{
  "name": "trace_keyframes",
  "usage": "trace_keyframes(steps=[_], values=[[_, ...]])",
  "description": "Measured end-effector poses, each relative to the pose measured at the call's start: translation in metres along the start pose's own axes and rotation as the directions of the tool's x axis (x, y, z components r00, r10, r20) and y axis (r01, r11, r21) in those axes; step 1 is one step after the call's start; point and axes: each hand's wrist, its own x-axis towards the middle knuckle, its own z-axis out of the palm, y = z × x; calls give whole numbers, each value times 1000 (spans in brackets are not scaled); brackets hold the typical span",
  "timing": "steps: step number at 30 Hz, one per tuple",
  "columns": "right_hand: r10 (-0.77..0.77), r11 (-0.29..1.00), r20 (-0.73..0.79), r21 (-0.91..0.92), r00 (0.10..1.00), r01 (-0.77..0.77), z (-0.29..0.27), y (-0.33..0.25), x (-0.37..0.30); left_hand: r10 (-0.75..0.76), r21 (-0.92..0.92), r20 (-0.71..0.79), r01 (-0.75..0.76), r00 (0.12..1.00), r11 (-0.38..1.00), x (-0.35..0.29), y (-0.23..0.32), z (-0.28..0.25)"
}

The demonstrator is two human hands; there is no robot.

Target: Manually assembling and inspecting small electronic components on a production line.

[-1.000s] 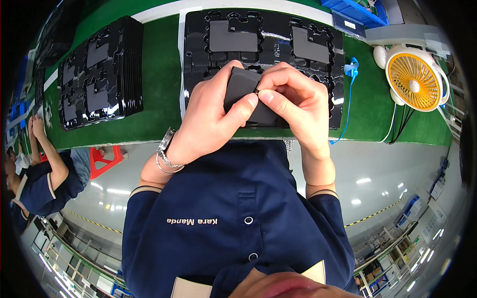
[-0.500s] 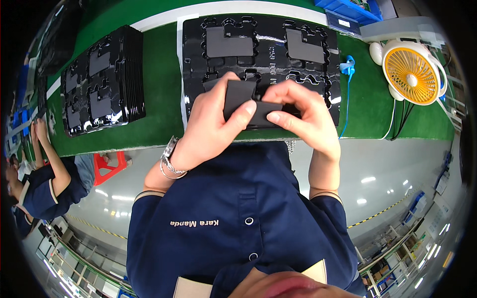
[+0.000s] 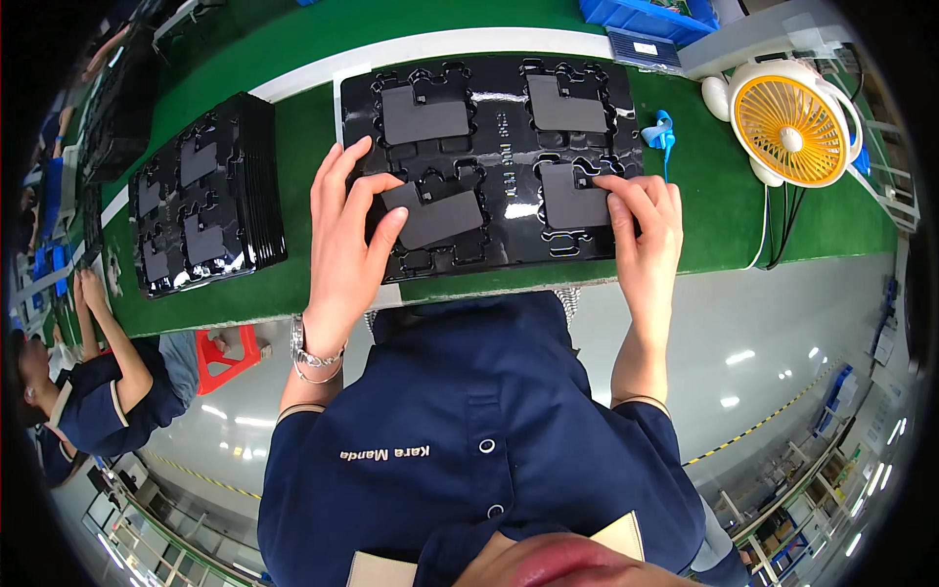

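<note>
A glossy black moulded tray [image 3: 509, 240] lies in front of me, with dark grey L-shaped plates in its pockets. My left hand [image 3: 347, 235] has its thumb and index finger at the upper left corner of the lower left plate [image 3: 440, 217], which sits tilted in its pocket. On the other side, my right hand [image 3: 646, 225] pinches the right edge of the lower right plate [image 3: 572, 201], which lies nearly square in its pocket. Two more plates, the upper left one [image 3: 425, 115] and the upper right one [image 3: 567, 108], rest untouched in the far row.
A stack of similar filled trays [image 3: 259, 186] stands at left on the green table [image 3: 313, 117]. To the right are a blue clip-like object [image 3: 660, 132] on a cord and a yellow-and-white fan [image 3: 790, 127]. A blue bin [image 3: 650, 18] sits at the back. Another person [image 3: 117, 391] works at far left.
My hands, together over the tray holding dark plate pieces, have parted to left and right. Plates now lie in both near pockets, with my fingers at them. The view has shifted slightly.
</note>
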Motion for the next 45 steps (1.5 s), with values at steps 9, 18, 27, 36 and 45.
trace_keyframes(steps=[9, 18, 27, 36, 45], values=[[-9, 997, -167, -81, 986, -4, 10, 9, -10, -7, -38, 21, 8, 1000, 999, 11, 7, -3], [137, 988, -148, -49, 979, -146, 12, 24, -17, -135, -1, -159, 137, 978, 991, -7, -22, 9], [127, 949, -198, 309, 972, -61, 4, -8, -4, -388, -738, -248, 86, 888, 669, -5, 7, -26], [-194, 852, 38, 502, 980, 149, 21, -64, 28, -593, -888, -267, 44, 760, 457, -52, -115, -153], [-334, 920, 181, 278, 925, 277, 30, -77, 59, -718, -650, -257, 434, 647, 624, -94, -256, -239]])
